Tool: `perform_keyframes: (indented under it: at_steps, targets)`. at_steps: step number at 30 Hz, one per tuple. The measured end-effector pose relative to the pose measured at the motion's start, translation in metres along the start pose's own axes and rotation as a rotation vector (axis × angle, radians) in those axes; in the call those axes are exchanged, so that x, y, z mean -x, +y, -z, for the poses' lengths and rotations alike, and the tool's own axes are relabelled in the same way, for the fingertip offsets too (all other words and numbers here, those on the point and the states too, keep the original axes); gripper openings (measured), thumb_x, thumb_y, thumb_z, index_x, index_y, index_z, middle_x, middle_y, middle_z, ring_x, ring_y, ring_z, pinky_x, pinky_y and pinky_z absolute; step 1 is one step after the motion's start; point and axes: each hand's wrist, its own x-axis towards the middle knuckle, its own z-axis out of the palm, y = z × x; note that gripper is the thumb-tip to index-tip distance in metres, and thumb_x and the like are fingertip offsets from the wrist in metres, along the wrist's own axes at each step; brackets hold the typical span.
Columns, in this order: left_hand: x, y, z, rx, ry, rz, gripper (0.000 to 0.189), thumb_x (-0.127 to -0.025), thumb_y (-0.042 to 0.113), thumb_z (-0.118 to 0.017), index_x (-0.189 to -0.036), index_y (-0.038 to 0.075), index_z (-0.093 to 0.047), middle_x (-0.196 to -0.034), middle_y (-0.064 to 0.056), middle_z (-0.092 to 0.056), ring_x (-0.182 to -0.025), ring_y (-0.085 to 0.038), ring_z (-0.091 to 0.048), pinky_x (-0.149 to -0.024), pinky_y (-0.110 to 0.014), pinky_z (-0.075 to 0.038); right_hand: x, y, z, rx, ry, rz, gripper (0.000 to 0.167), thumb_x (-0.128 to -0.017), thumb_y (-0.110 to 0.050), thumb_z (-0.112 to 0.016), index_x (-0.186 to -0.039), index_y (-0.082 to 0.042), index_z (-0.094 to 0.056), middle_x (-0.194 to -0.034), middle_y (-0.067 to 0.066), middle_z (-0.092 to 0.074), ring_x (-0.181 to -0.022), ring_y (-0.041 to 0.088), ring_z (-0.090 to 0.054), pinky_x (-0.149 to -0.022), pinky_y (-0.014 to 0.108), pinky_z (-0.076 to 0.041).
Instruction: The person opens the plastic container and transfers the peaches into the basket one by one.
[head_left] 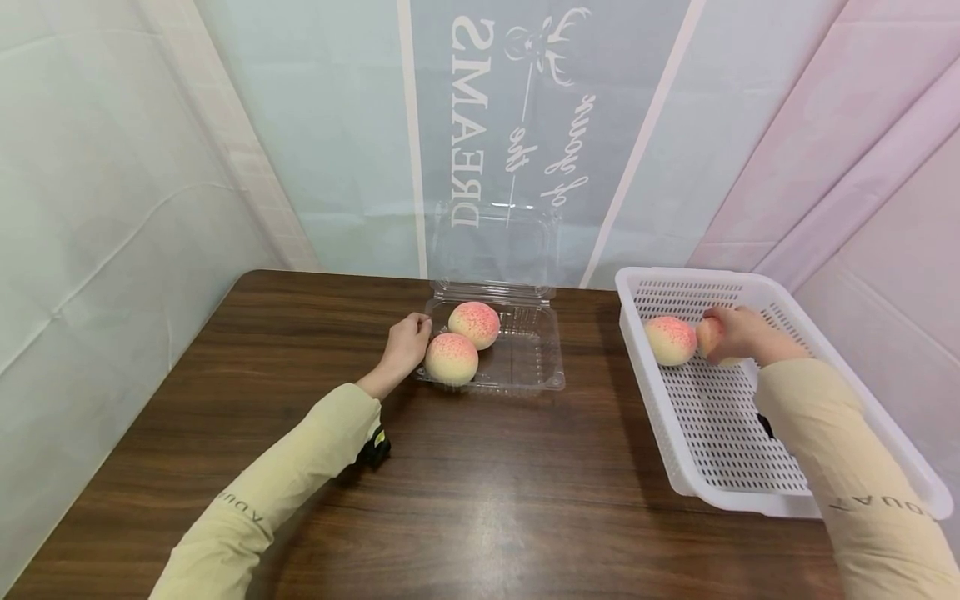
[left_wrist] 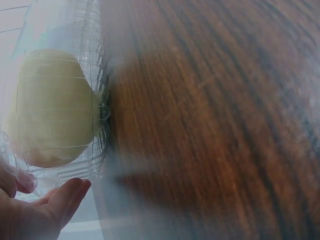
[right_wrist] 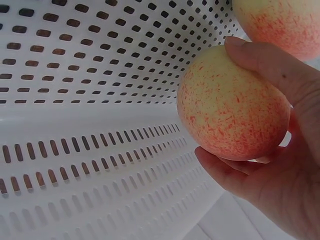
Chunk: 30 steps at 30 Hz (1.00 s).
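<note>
My left hand (head_left: 408, 340) holds the left edge of an open clear plastic clamshell box (head_left: 525, 358), its thumb and fingers at the rim in the left wrist view. Two pink-and-cream peaches sit in the box, a rear peach (head_left: 474, 324) and a front peach (head_left: 452, 359). Over at the right, my right hand (head_left: 746, 333) is inside a white perforated basket (head_left: 678, 454), gripping a peach (right_wrist: 230, 107) between thumb and fingers. Another peach (head_left: 671, 340) lies in the basket, left of that hand. The right forearm hides part of the basket.
The clamshell's raised lid (head_left: 495, 246) leans back near a printed curtain (head_left: 337, 125). Both containers stand on a dark wooden table (head_left: 480, 500). A black wrist device (head_left: 375, 448) shows under the left sleeve.
</note>
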Motion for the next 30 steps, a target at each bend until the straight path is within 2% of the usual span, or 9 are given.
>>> perform_keyframes:
  at_steps: [5,11,19,30]
  targets:
    - [0.0003,0.0002,0.0003,0.004,-0.005,0.0,0.034,-0.099,0.018,-0.035,-0.117,-0.006,-0.052,-0.081,-0.014,-0.055,-0.061,-0.016,-0.044,-0.054,-0.026,-0.037,0.0007,-0.0002,0.0,0.005,-0.013,-0.023,0.077,-0.058,-0.009,-0.077,-0.122,0.011,-0.039,-0.112,0.041,-0.037,-0.102,0.053,-0.036,-0.083,0.063,-0.034]
    - [0.0011,-0.0006,0.0004,0.009,-0.002,0.002,0.034,-0.1,0.018,-0.035,-0.118,-0.005,-0.051,-0.079,-0.013,-0.054,-0.058,-0.015,-0.042,-0.052,-0.026,-0.036,0.0012,-0.0032,0.0011,0.012,-0.003,-0.002,0.074,-0.057,-0.005,-0.075,-0.12,0.014,-0.04,-0.111,0.041,-0.04,-0.102,0.052,-0.036,-0.085,0.063,-0.032]
    - [0.0019,-0.001,0.0,0.003,-0.008,0.005,0.034,-0.1,0.018,-0.034,-0.119,-0.006,-0.051,-0.078,-0.012,-0.053,-0.058,-0.015,-0.042,-0.052,-0.026,-0.036,0.0027,-0.005,0.0021,0.055,-0.004,-0.006,0.069,-0.056,-0.002,-0.075,-0.115,0.015,-0.044,-0.107,0.041,-0.043,-0.099,0.052,-0.039,-0.082,0.059,-0.037]
    - [0.0007,-0.0018,-0.0015,0.003,0.0,-0.002,0.034,-0.1,0.018,-0.034,-0.118,-0.006,-0.051,-0.081,-0.013,-0.055,-0.059,-0.015,-0.042,-0.052,-0.025,-0.036,0.0031,-0.0058,0.0077,0.043,-0.032,-0.017,0.068,-0.058,-0.001,-0.074,-0.117,0.015,-0.044,-0.108,0.041,-0.043,-0.098,0.05,-0.041,-0.08,0.057,-0.038]
